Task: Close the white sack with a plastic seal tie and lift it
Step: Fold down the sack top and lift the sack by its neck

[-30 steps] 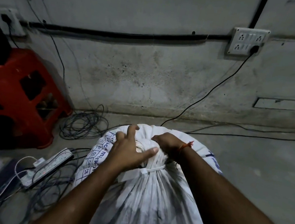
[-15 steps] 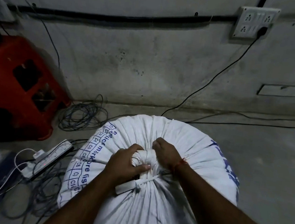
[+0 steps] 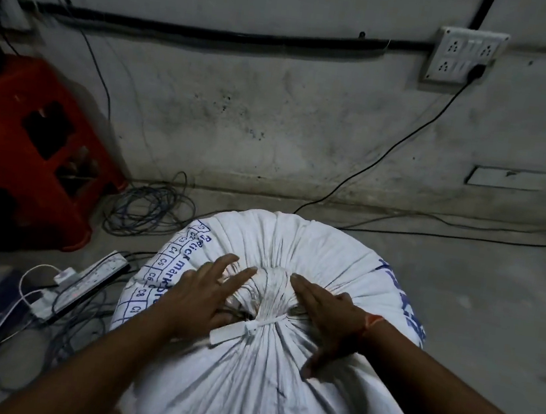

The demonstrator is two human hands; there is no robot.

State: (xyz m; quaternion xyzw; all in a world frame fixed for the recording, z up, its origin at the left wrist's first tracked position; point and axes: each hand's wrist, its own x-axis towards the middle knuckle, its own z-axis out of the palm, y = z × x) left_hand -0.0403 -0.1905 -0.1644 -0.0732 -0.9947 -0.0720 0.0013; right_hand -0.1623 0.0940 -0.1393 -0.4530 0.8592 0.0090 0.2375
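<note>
Both sets of fingers spread flat, grasping nothing. My left hand (image 3: 200, 297) and right hand (image 3: 327, 316) rest on the sack (image 3: 263, 388), either side of its gathered neck (image 3: 273, 293). Tie (image 3: 248, 329) is cinched around the neck base (tag end pointing left, touching my left palm). Sack stands upright on the floor (image 3: 491, 319), near the wall. Left of it: power strip (image 3: 83, 283), coiled cables (image 3: 151, 209), red stool (image 3: 27, 156).
</note>
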